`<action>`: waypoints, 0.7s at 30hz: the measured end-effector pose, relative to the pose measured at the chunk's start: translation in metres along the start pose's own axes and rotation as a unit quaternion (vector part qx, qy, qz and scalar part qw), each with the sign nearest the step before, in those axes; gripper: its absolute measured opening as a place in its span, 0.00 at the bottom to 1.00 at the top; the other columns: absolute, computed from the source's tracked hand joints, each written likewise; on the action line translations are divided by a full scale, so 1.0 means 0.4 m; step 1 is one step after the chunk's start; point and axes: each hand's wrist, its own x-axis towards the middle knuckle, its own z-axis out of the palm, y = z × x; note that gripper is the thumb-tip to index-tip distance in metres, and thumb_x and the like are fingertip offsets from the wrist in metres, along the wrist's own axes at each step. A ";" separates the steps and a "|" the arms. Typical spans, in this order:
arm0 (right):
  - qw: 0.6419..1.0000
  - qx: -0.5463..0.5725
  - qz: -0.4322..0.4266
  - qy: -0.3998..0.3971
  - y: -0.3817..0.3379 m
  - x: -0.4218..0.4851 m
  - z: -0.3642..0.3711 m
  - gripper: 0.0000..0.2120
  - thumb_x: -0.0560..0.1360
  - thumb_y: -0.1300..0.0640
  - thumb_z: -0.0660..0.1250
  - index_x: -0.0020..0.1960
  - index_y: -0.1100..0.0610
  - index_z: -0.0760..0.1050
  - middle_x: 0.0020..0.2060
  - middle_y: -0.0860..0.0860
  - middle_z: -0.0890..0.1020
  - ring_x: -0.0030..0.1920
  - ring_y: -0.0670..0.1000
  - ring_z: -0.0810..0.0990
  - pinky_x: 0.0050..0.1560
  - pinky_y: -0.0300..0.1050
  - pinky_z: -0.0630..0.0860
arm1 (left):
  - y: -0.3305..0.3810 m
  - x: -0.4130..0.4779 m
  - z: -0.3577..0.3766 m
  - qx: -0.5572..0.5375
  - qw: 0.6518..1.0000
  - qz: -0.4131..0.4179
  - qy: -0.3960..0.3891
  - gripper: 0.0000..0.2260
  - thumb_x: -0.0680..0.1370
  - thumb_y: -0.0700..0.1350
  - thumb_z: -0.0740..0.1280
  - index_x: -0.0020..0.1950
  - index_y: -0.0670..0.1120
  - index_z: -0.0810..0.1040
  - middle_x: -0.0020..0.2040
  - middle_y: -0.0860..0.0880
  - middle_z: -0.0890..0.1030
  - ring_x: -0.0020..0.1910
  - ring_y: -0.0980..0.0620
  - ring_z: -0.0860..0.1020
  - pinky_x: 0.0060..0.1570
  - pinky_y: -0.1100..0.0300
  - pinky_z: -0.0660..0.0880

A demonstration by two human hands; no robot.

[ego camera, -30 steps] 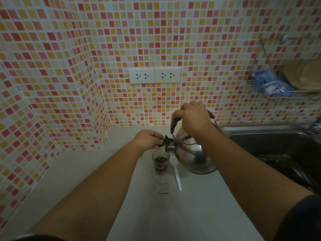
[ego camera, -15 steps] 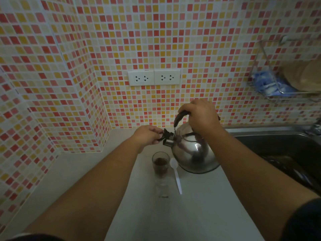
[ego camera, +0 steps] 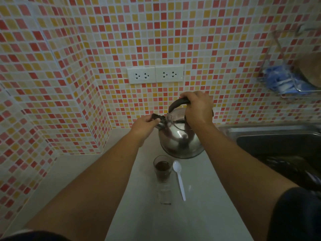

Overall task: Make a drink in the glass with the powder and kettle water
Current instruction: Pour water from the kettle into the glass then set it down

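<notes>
A steel kettle [ego camera: 180, 136] is held above the counter, behind the glass. My right hand [ego camera: 197, 108] grips its black top handle. My left hand [ego camera: 145, 125] pinches the black spout cap at the kettle's left side. The small clear glass [ego camera: 162, 168] stands on the counter below, about half full of dark brown liquid. A white plastic spoon [ego camera: 179, 179] lies just right of the glass, bowl towards the kettle. A clear empty packet [ego camera: 164, 193] lies flat in front of the glass.
A steel sink [ego camera: 278, 141] with dark dishes sits at the right. A wire rack [ego camera: 291, 80] with blue items hangs on the tiled wall above it. Two wall sockets [ego camera: 155, 74] are behind the kettle. The tiled wall juts out at the left.
The kettle has lifted up and back from the glass and tipped level; water no longer runs into the glass. My left hand stayed on the spout cap and moved with it.
</notes>
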 end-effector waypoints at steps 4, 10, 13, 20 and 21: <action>1.000 0.015 0.010 -0.011 0.005 0.012 0.073 0.16 0.73 0.66 0.62 0.58 0.54 0.77 0.53 0.56 0.81 0.55 0.58 0.73 0.58 0.51 0.68 | -0.034 0.041 -0.001 0.003 0.999 -0.012 0.041 0.14 0.76 0.47 0.67 0.61 0.49 0.78 0.61 0.45 0.78 0.60 0.44 0.74 0.65 0.46 0.70; 0.998 0.030 0.039 -0.037 0.026 0.015 0.184 0.16 0.73 0.67 0.63 0.57 0.55 0.77 0.53 0.55 0.81 0.54 0.57 0.73 0.58 0.51 0.70 | -0.102 0.093 -0.006 0.033 0.996 -0.021 0.085 0.13 0.76 0.47 0.66 0.60 0.48 0.79 0.59 0.46 0.79 0.57 0.46 0.74 0.54 0.55 0.69; 0.997 0.047 0.034 -0.041 0.030 0.012 0.226 0.15 0.72 0.67 0.63 0.56 0.57 0.78 0.51 0.57 0.82 0.53 0.58 0.74 0.56 0.51 0.71 | -0.133 0.110 -0.009 0.041 0.994 -0.031 0.099 0.15 0.76 0.47 0.66 0.62 0.47 0.77 0.61 0.45 0.79 0.59 0.45 0.74 0.56 0.55 0.68; 0.995 0.076 0.040 -0.053 0.033 0.026 0.288 0.15 0.72 0.68 0.62 0.56 0.57 0.78 0.52 0.57 0.82 0.55 0.57 0.74 0.58 0.50 0.71 | -0.173 0.149 -0.019 0.015 0.993 -0.030 0.112 0.13 0.77 0.45 0.65 0.61 0.47 0.78 0.52 0.50 0.78 0.52 0.51 0.72 0.53 0.58 0.66; 0.995 0.077 0.041 -0.057 0.034 0.028 0.294 0.15 0.72 0.68 0.62 0.56 0.57 0.78 0.52 0.57 0.82 0.55 0.57 0.74 0.59 0.50 0.71 | -0.178 0.155 -0.020 0.010 0.993 -0.031 0.114 0.13 0.77 0.45 0.66 0.61 0.47 0.78 0.51 0.51 0.78 0.52 0.51 0.73 0.53 0.58 0.66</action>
